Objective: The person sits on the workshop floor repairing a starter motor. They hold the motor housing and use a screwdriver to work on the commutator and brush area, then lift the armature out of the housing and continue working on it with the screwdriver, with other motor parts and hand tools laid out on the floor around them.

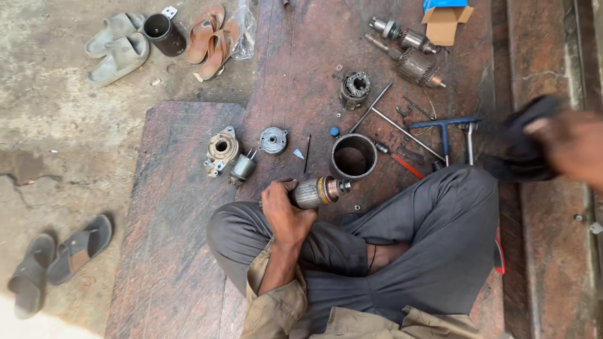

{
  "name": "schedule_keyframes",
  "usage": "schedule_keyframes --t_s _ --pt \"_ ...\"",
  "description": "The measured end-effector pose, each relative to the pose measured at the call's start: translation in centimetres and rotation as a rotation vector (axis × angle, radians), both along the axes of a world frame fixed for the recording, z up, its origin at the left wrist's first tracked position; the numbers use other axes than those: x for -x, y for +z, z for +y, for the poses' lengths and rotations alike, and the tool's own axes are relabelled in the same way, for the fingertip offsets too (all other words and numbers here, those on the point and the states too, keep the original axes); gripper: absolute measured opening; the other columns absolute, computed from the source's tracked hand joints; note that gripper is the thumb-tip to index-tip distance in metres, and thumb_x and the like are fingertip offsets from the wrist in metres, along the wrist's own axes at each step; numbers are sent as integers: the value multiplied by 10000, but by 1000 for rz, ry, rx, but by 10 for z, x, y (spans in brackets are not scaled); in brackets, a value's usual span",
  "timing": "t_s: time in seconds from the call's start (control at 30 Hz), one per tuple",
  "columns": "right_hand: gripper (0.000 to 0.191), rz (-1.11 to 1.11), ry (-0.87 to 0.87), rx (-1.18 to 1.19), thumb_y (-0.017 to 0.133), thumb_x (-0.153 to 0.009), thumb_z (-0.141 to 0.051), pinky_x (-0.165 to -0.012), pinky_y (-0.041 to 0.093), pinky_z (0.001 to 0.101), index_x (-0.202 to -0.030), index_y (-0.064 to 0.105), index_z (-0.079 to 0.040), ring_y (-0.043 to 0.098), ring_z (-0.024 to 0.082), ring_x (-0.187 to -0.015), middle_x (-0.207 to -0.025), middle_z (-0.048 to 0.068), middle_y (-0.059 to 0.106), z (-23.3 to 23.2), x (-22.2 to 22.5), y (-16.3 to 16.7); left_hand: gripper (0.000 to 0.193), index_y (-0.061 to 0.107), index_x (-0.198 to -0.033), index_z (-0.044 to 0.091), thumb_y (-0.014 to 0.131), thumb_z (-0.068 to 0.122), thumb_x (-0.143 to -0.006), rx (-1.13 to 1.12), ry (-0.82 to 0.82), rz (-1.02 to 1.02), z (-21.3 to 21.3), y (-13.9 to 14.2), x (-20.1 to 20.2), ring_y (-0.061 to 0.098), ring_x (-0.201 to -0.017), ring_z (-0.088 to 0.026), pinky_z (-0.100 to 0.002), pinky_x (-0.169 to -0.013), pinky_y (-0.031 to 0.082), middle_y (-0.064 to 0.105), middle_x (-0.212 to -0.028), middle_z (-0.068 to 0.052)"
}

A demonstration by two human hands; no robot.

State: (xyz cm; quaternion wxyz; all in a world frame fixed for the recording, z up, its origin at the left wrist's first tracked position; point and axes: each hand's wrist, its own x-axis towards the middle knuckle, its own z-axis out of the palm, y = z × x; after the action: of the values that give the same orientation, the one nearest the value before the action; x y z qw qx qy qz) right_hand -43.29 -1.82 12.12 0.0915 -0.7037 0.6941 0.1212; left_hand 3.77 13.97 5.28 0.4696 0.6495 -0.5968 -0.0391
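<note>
My left hand [284, 210] is wrapped around a motor armature [319, 191], holding it level just above my left knee, its copper end pointing right. My right hand [575, 145], blurred at the far right, grips a dark cloth [522, 141]. Just beyond the armature a round metal housing [353, 156] stands on the stone slab [182, 207], with a blue T-handle wrench [447, 124] to its right.

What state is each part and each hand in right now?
Armature: lying across the knee, gripped by left hand.
Right hand: raised, blurred, holding dark cloth.
Housing: upright, empty.
Box: flaps open.
Black cylinder: tipped, open-ended.
</note>
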Motion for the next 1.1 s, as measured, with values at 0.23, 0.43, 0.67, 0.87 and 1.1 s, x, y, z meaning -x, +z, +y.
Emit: schedule_keyframes --t_s 0.23,0.43,0.67,0.87,1.1 --pt "529 -166 237 19 670 -911 -380 -957 516 506 -1426 620 -273 612 391 -1215 -1341 141 619 -32 -147 -50 540 607 -1067 61 794 101 -562 -61 -131 -136 1 4 3 647 -982 -280 -491 -955 410 667 -1050 -89" --pt "274 -332 286 24 686 -858 -187 -891 541 499 -1100 770 -91 697 410 -1030 -1077 216 731 -102 -203 -68 595 628 -1110 79 775 120 -535 -157 -290 -203 0 8 0 633 -1020 -252 -522 -974 375 650 -1109 -67" --pt "269 67 363 -192 822 -722 -271 -833 571 503 -851 776 -40 710 411 -938 -942 215 734 -38 -163 -142 589 640 -1114 89 742 90 -533 -223 -467 -244 -21 18 5 629 -977 -231 -562 -977 364 650 -1075 -39" --pt "276 13 345 -139 819 -731 -271 -790 585 506 -837 770 -21 725 418 -899 -893 241 732 -24 -169 -149 473 641 -1094 119 713 42 -633 -184 -628 -398 -74 26 5 610 -1073 -231 -610 -1125 335 638 -1050 -14" --pt "233 38 424 -111 760 -695 -231 -775 581 507 -805 765 -26 726 413 -852 -847 242 726 -18 -174 -148 413 630 -1090 97 686 19 -689 -130 -848 -472 -137 7 13 581 -1148 -248 -564 -1157 312 622 -1046 -29"
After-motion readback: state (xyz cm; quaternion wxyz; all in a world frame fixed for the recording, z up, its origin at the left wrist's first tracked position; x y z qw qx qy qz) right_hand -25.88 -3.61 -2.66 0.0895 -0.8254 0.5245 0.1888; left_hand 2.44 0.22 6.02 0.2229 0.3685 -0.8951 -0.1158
